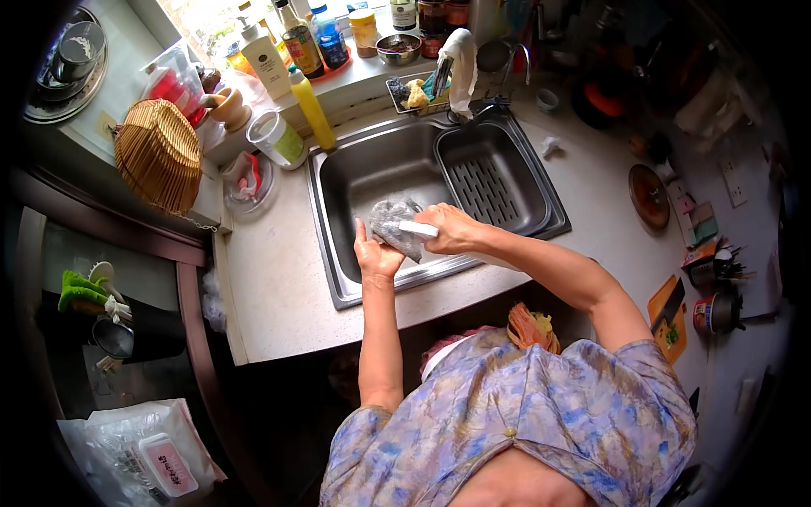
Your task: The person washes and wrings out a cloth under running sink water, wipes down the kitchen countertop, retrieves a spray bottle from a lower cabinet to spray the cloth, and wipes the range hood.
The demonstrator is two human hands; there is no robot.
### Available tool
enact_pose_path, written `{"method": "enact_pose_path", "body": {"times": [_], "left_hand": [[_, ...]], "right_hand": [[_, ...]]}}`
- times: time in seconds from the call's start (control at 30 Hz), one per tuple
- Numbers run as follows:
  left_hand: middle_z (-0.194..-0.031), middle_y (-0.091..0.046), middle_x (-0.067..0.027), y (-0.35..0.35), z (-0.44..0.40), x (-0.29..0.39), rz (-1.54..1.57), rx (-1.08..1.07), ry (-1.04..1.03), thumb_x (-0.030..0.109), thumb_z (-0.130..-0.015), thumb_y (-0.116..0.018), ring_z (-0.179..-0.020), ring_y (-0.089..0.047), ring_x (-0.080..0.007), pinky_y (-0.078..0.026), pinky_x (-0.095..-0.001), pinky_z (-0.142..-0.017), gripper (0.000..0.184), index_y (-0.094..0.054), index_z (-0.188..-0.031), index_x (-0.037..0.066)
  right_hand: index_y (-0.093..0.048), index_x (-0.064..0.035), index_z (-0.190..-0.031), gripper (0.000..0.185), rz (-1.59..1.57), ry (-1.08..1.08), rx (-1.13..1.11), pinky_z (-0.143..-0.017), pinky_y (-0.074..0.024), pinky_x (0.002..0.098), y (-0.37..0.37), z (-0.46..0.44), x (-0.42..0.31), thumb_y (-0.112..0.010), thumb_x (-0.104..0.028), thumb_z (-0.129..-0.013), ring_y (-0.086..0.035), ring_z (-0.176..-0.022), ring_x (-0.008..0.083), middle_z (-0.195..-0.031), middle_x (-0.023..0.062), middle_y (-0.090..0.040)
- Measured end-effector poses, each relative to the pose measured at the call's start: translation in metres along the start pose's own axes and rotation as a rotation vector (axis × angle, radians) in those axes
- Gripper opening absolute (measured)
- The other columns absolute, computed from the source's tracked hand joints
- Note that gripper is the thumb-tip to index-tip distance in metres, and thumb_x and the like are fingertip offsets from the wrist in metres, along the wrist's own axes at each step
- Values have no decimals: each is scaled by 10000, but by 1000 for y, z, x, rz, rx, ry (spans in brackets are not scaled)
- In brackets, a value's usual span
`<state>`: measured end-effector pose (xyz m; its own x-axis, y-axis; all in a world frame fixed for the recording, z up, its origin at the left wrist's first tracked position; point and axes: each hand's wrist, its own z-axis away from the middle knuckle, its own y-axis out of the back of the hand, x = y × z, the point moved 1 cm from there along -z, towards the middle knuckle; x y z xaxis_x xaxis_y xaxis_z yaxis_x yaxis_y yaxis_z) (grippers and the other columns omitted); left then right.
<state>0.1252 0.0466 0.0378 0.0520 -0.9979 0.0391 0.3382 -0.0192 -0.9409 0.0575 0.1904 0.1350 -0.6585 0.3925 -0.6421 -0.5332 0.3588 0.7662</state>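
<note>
Over the front of the left basin of a steel double sink is a grey, crumpled cloth-like item. My left hand touches its lower left side, with the thumb stretched up and the palm turned upward. From the right, my right hand has its fingers wrapped round a white object that lies against the grey item. The ends of that white object are partly hidden by my fingers. In the smaller right basin sits a slotted dark tray.
A yellow bottle and a white tub stand behind the sink's left corner. The faucet is draped with a white cloth. Farther right are a round lid and an orange cutting board with a knife.
</note>
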Motion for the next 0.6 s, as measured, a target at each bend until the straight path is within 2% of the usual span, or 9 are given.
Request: {"method": "enact_pose_path", "body": {"times": [0.03, 0.17, 0.2, 0.23, 0.33, 0.6], "left_hand": [[-1311, -460, -186, 1, -1, -2, 1, -3, 14, 546, -898, -382, -1228, -418, -352, -277, -541, -1047, 666, -418, -1294, 12], [-1290, -485, -176, 1, 1, -10, -32, -50, 35, 528, -905, -383, -1217, -437, -331, -283, -510, -1056, 641, -442, -1279, 11], [-1313, -459, -190, 0, 2, -11, 2, -47, 34, 533, -905, -373, -1229, -416, -363, -268, -552, -1049, 655, -412, -1303, 13], [-1313, -459, -190, -1, 3, -11, 2, -47, 32, 533, -905, -373, -1229, -416, -363, -268, -552, -1049, 655, -412, -1303, 13], [-1364, -376, -238, -6, 5, -13, 18, -60, 5, 552, -901, -346, -1249, -357, -440, -215, -664, -1014, 696, -339, -1352, 22], [-1366, -380, -227, -14, 7, -42, -45, -106, 53, 545, -903, -348, -1252, -361, -424, -225, -640, -1024, 685, -347, -1353, 29]], "right_hand": [[-617, -14, -779, 156, 15, -17, -21, -657, -474, 434, 1, -1, 0, -593, -80, -641, -598, -711, 385, -734, 202, -616], [-622, -17, -775, 146, 34, -53, -76, -649, -477, 415, 7, 4, 2, -602, -80, -646, -603, -695, 365, -720, 187, -621], [-624, -19, -769, 143, -3, -36, -70, -634, -477, 406, 6, 7, 9, -590, -65, -637, -604, -673, 350, -698, 178, -619], [-624, -19, -769, 143, -3, -33, -71, -634, -477, 406, 6, 11, 17, -590, -65, -637, -604, -673, 350, -698, 178, -619], [-699, -107, -860, 264, -49, -147, -159, -691, -490, 416, 12, 21, 24, -540, -51, -657, -611, -752, 370, -752, 197, -632], [-676, -73, -827, 198, -76, -102, -82, -692, -484, 432, 28, 43, 29, -565, -68, -663, -611, -762, 372, -759, 196, -631]]}}
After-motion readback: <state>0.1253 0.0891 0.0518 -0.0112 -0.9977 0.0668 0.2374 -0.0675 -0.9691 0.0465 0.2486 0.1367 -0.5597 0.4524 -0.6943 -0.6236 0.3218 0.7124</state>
